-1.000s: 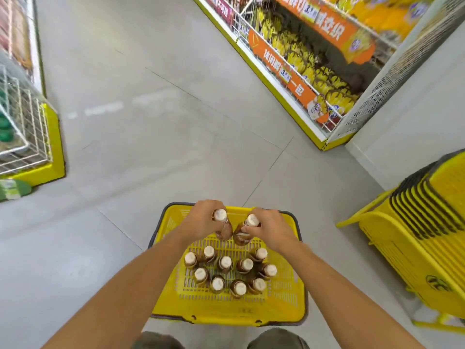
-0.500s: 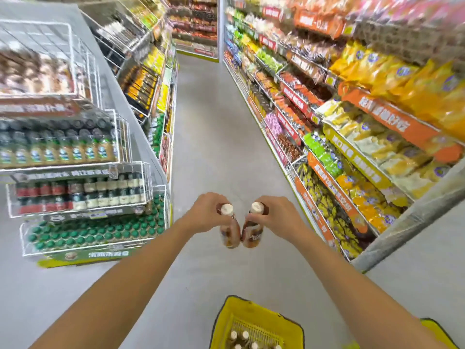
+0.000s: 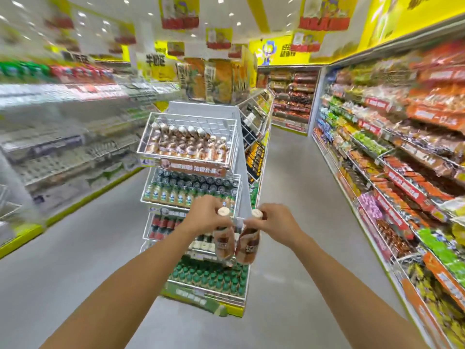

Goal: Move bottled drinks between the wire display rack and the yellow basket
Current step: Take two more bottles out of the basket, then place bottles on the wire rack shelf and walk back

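Hands [image 3: 203, 215] [image 3: 274, 222] gripping bottles [image 3: 224, 241] [image 3: 247, 245], caps up, near-vertical

Two bottles [image 3: 236, 241] (side by side) before wire rack [image 3: 191, 172], shelves [image 3: 392, 152] right.

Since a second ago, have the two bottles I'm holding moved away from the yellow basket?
Yes: up and forward. The left bottle and right bottle, earlier over the basket, now hang before the wire rack.

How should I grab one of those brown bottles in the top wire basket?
By the neck under the white cap, coming down from above. The brown bottles stand caps-up, packed together, and the top wire basket's walls block their sides. The left hand holds the left bottle and the right hand the right bottle near the top too.
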`<state>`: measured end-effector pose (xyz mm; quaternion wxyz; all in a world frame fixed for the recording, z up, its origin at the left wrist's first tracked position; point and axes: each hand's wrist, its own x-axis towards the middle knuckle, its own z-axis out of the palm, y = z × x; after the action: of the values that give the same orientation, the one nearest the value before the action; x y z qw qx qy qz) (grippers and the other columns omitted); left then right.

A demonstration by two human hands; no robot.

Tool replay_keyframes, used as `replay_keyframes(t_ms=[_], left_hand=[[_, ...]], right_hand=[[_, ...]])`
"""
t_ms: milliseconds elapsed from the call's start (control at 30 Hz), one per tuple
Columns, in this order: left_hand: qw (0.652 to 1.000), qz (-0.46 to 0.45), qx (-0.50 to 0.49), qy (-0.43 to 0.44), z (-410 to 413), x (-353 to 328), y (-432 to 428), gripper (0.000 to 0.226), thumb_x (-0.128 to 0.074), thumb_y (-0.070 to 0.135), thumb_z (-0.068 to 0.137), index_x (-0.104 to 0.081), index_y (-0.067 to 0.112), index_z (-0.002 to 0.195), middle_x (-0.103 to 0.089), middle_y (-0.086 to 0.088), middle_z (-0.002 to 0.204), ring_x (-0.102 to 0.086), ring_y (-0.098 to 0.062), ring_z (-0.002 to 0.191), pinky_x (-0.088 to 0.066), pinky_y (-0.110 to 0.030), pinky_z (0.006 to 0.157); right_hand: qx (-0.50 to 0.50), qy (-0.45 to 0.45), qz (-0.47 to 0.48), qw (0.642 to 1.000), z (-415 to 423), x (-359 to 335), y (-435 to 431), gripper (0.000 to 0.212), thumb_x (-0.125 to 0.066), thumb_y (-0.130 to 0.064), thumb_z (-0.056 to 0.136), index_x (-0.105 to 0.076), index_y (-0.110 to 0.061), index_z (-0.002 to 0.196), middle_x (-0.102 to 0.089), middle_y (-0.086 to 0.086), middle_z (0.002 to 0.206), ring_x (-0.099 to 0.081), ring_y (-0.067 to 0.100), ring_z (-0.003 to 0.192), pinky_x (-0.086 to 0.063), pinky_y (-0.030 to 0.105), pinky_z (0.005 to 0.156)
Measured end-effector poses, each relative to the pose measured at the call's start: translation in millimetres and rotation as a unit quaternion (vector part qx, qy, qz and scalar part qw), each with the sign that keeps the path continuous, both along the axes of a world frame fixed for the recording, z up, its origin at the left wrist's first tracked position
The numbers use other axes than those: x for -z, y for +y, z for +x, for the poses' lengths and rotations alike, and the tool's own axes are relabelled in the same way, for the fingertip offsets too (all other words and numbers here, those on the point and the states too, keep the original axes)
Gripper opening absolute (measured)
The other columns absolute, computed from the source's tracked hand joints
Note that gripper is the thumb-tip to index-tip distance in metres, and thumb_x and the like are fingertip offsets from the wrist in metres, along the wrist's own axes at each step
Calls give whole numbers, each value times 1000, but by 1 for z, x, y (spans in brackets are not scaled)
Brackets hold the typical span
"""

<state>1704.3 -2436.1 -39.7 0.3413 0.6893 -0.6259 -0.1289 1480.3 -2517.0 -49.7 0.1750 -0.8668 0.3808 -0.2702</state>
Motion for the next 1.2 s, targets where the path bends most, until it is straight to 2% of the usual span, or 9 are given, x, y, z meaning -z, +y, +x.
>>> replay_keyframes(t_ms=[167, 333, 467, 533, 667, 733, 867, 1033, 1200], left_hand=[[996, -12, -84, 12, 93, 3, -6, 40, -92, 38, 69, -71, 5, 62, -56, 0, 52, -45, -10, 47, -30, -27, 47], [989, -21, -136, 53, 187, 4, -62, 48, -92, 50, 59, -76, 6, 67, -72, -12, 62, -59, -17, 55, -40, -32, 53], [988, -27, -133, 66, 240, -19, -133, 56, -94, 49, 63, -60, 5, 55, -50, -3, 50, -44, -18, 52, -31, -34, 56], [988, -46, -130, 64, 261, -41, -170, 60, -94, 48, 66, -47, 15, 50, -39, 4, 48, -37, -17, 52, -28, -32, 57], [982, -83, -150, 75, 304, -68, -242, 65, -89, 62, 63, -60, 4, 60, -56, -12, 55, -46, -18, 54, -35, -32, 58], [979, -103, -163, 70, 324, -80, -273, 61, -89, 64, 63, -56, 12, 57, -49, -8, 54, -42, -20, 54, -32, -32, 60], [978, -129, -150, 61, 357, -95, -335, 66, -91, 59, 63, -40, 20, 50, -35, -1, 52, -32, -20, 54, -25, -33, 62], [987, -90, -115, 65, 397, -90, -405, 63, -92, 53, 66, -41, 20, 49, -36, -3, 53, -29, -21, 56, -21, -35, 60], [996, -39, -63, 53, 435, -65, -472, 60, -91, 57, 65, -46, 20, 51, -39, 1, 47, -29, -16, 49, -22, -31, 52]], right_hand=[[-69, 9, 27, 997, 99, 0, -35, 49, -83, -52, 83, -61, -13, 62, -49, -4, 53, -43, 9, 48, -27, 25, 47], [-118, -6, 33, 992, 195, -6, -108, 50, -82, -54, 83, -57, -18, 59, -54, -5, 56, -42, 9, 51, -28, 22, 49], [-126, -34, 70, 989, 255, -22, -187, 41, -85, -51, 82, -66, -20, 64, -62, -11, 58, -49, 6, 52, -37, 21, 51], [-120, -39, 65, 990, 280, -39, -223, 47, -84, -53, 82, -60, -19, 61, -56, -11, 54, -44, 6, 49, -36, 22, 51], [-97, -73, 40, 992, 324, -61, -290, 57, -79, -66, 80, -65, -13, 65, -64, 0, 59, -50, 10, 52, -39, 28, 54], [-67, -102, 25, 992, 339, -66, -314, 71, -74, -77, 76, -65, -6, 67, -63, 8, 59, -49, 15, 53, -36, 33, 56], [-11, -140, 28, 990, 372, -75, -358, 74, -69, -87, 71, -76, -13, 76, -76, 3, 69, -74, 22, 70, -58, 39, 65], [27, -109, 40, 993, 423, -71, -405, 52, -81, -66, 77, -78, -14, 80, -79, 0, 73, -77, 21, 72, -60, 43, 66], [71, -84, 71, 991, 465, -56, -449, 75, -72, -85, 66, -75, -12, 78, -75, 1, 71, -71, 22, 63, -62, 40, 63]])
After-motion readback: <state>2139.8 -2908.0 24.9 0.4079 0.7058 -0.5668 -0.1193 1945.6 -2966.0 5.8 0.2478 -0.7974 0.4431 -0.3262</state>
